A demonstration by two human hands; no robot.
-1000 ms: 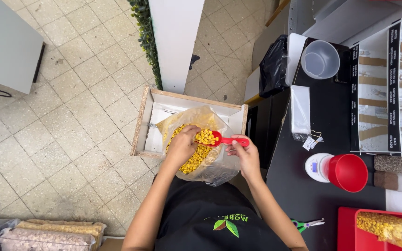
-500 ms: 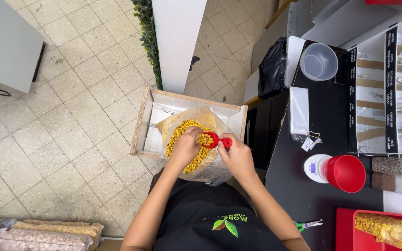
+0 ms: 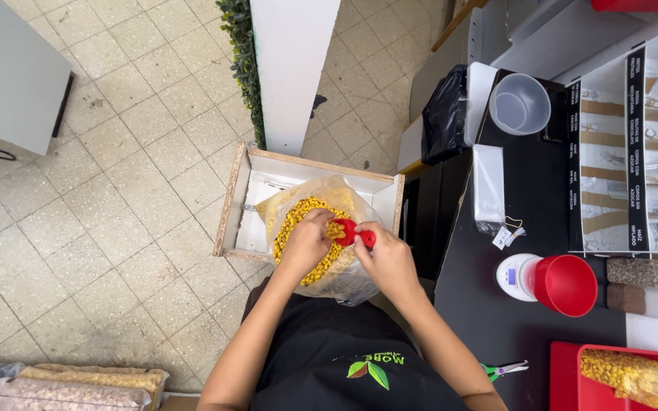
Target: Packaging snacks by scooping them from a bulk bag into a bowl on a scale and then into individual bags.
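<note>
Right in the middle, a small red scoop (image 3: pixel 352 232) sits over a clear plastic bag (image 3: pixel 321 251) full of yellow corn kernels (image 3: pixel 306 236). The bag rests in a shallow white box with wooden sides (image 3: pixel 231 199) on the tiled floor (image 3: pixel 100 190). The scoop lies sideways, its long way going left to right, with the cup end to the left and the handle to the right. Some kernels sit in the cup.

The scoop looks like hard plastic, light and stiff, so it should be easy to lift. The handle is the best place to take hold. The kernels are small and loose and would likely roll out if the cup tips. The bag looks thin, soft and a bit slippery, and it would sag if picked up by one edge.

The right hand (image 3: pixel 390 262) is closed around the scoop's handle. The left hand (image 3: pixel 306 243) is curled at the cup end, fingers touching the scoop and the corn.

Off to the right is a black worktop (image 3: pixel 496 327). On it stand a small white scale (image 3: pixel 515 275) with a red bowl (image 3: pixel 565 285) just beside it, and a clear cup (image 3: pixel 519 104) farther back. A red tray (image 3: pixel 573 365) with more corn sits at the near corner.
</note>
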